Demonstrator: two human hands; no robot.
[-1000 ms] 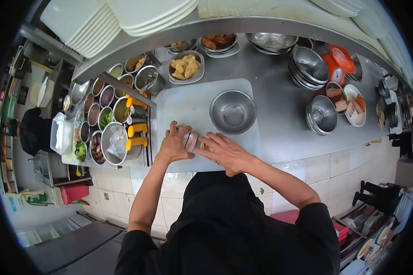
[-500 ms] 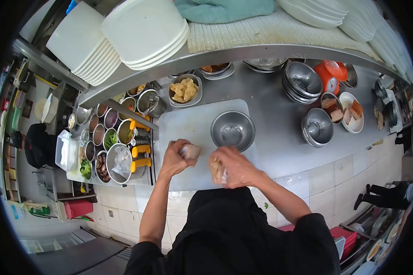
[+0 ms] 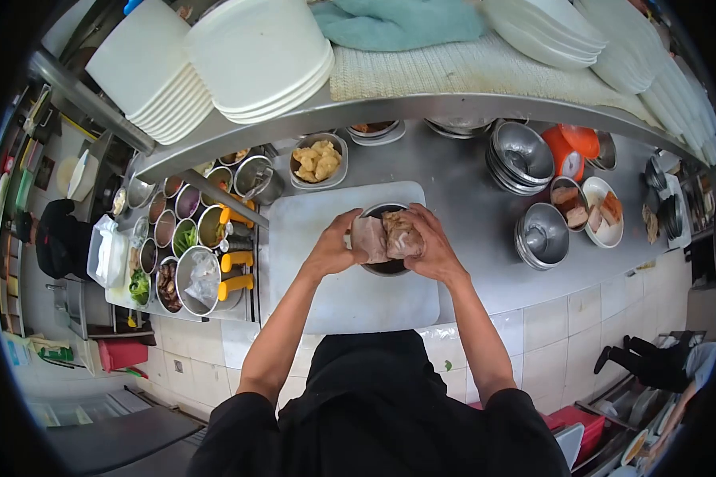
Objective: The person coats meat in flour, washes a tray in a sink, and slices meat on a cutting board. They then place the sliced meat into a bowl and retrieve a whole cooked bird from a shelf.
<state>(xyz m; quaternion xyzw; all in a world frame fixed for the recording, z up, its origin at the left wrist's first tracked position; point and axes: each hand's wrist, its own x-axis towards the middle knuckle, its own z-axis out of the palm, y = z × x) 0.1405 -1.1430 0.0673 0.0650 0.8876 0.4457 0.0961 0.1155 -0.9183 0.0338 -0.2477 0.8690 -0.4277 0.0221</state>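
A steel bowl stands on the white cutting board, largely covered by what my hands hold above its mouth. My left hand grips a pale pinkish, plastic-wrapped packet at the bowl's left side. On the right, my right hand has its fingers around a tan, clear-wrapped packet. The two packets are side by side, nearly touching. What is inside them I cannot make out. Whether they rest on the bowl is hidden.
Left of the board sit several tubs of vegetables and yellow-handled tools. A bowl of yellowish chunks stands behind. Stacked steel bowls and a dish of pinkish pieces are right. A shelf with plates overhangs the back.
Both hands have moved forward and together, bringing the two packets from in front of the bowl to over its mouth. The camera view has shifted slightly.
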